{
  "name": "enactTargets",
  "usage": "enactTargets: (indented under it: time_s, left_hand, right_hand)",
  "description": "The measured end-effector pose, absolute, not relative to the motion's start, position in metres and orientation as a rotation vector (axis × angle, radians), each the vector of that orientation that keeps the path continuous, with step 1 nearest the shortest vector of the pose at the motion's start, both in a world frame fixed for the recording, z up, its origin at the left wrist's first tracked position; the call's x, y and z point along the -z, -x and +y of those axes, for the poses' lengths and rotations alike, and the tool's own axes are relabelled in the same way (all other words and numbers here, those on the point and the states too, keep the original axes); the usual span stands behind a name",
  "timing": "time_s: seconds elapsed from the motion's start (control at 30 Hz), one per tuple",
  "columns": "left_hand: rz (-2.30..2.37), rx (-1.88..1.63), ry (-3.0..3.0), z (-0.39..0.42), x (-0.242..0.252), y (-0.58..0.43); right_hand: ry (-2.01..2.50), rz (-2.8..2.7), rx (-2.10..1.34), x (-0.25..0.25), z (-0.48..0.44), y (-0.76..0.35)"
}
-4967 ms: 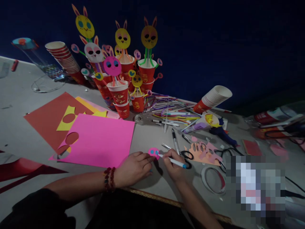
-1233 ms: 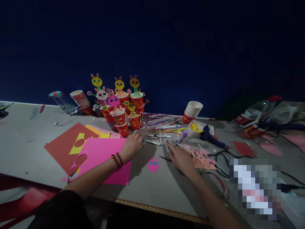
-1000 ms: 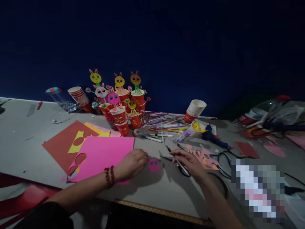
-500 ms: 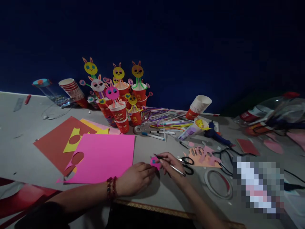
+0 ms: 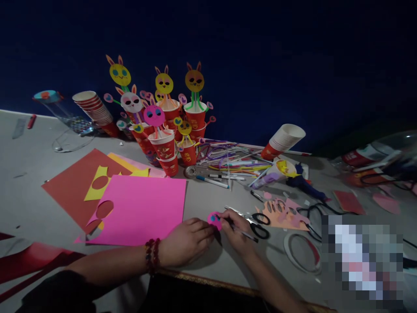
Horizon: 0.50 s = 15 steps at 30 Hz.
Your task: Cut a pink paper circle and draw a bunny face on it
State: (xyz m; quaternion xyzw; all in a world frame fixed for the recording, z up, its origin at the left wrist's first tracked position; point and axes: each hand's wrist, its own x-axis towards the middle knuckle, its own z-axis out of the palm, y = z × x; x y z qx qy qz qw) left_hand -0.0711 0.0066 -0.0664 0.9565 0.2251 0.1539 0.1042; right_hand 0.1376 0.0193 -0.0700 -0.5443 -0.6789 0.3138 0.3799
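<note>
Low on the table, my left hand lies with its fingers together, their tips holding the edge of a small pink paper circle against the surface. Blue marks show on the circle. From the other side, my right hand grips a pen, its point down at the circle and its far end slanting back to the right. Fingers partly cover the circle and the pen's front. Black-handled scissors lie just right of my right hand. A large pink sheet is beside my left hand.
Red paper cups with paper rabbit figures stand at the back. Pipe cleaners and markers lie beside them. A tape roll, cut paper scraps and a blue glue gun with a cord occupy the right.
My right hand has tilted the pen, bringing its point down to the pink circle. My left hand stays beside the circle. The camera view has shifted slightly.
</note>
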Motion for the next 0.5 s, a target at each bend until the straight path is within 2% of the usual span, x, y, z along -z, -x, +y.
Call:
enactTargets:
  time_s: [0.5]
  left_hand:
    - [0.678, -0.477, -2.78, 0.0069, 0.0622, 0.071]
  right_hand:
    - [1.393, -1.759, -0.85, 0.0721, 0.0202, -0.1388]
